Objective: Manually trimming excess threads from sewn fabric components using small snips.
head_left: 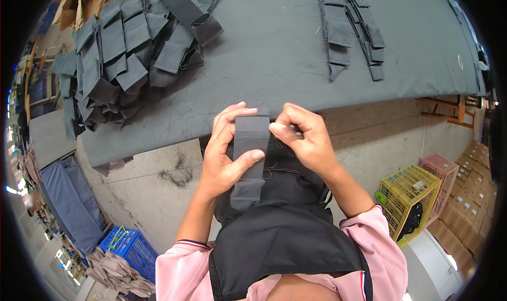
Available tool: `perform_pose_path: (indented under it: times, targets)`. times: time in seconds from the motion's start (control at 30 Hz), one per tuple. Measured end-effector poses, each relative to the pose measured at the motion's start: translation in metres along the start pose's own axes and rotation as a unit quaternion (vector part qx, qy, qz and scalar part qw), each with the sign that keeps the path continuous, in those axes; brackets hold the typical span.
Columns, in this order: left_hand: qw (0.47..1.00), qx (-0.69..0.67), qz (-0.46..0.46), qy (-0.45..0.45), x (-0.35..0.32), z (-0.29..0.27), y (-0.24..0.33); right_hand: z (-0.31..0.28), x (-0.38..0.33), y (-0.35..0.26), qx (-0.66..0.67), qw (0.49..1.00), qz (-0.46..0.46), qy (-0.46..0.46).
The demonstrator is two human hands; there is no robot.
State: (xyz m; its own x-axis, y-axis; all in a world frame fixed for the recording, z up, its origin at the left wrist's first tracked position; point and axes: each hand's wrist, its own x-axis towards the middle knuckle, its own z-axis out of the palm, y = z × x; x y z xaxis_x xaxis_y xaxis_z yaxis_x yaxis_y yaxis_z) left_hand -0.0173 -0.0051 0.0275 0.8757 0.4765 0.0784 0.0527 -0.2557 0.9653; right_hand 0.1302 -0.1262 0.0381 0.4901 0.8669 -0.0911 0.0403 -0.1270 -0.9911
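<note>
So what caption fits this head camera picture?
Both hands, left hand and right hand, hold a grey fabric strip beside a cloth-covered table.

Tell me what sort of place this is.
Likely a garment or sewing workshop: a heap of dark grey folded fabric pieces lies on the grey cloth-covered table, with plastic crates and stacked cardboard boxes on the floor.

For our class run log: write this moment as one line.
left hand: grips dark grey folded fabric strip | right hand: pinches strip's edge | grey cloth-covered table: fabric-piece pile

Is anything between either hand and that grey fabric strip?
Nothing visible: the left hand wraps the grey fabric strip with its thumb across the front, and the right hand pinches its upper right edge.
</note>
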Motion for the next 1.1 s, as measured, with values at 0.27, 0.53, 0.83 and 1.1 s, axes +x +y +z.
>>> perform_pose_path:
  times: [0.27, 0.53, 0.83, 1.1]
  targets:
    - [0.972, -0.218, -0.084, 0.014, -0.001, 0.004, 0.0, -0.005, -0.023, 0.001, 0.072, 0.992, 0.083, 0.064]
    - [0.978, -0.187, -0.083, 0.033, -0.003, 0.006, 0.002, -0.001, -0.018, -0.012, -0.084, 0.994, -0.059, 0.049]
    - [0.938, -0.165, -0.207, 0.224, 0.031, 0.008, 0.006, 0.008, -0.041, -0.019, -0.113, 0.974, -0.198, -0.007]
    - [0.933, -0.239, -0.194, 0.187, 0.055, 0.002, -0.001, 0.032, -0.015, -0.006, -0.216, 0.928, -0.299, 0.059]
